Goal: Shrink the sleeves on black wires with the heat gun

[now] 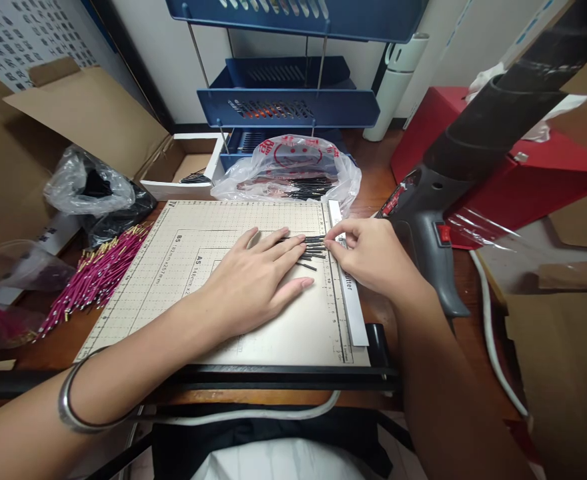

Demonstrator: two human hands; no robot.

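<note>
My left hand (263, 283) lies flat on the paper cutter's gridded board (208, 223), its fingers slightly spread over a bunch of thin black wires (316, 248). The wires lie side by side, and their left ends are hidden under my fingers. One shorter-looking black piece lies a little apart below the bunch. My right hand (371, 257) pinches with thumb and forefinger at the wires' right ends, beside the cutter's metal edge strip (351, 310). How many wires sit in the pinch cannot be made out.
Magenta wires (98, 280) lie in a heap left of the board. Behind it are a clear plastic bag (293, 167) with black wires and a white box (188, 163). A heat gun (436, 213) leans at the right, near a red box (543, 160). Blue racks (288, 107) stand behind.
</note>
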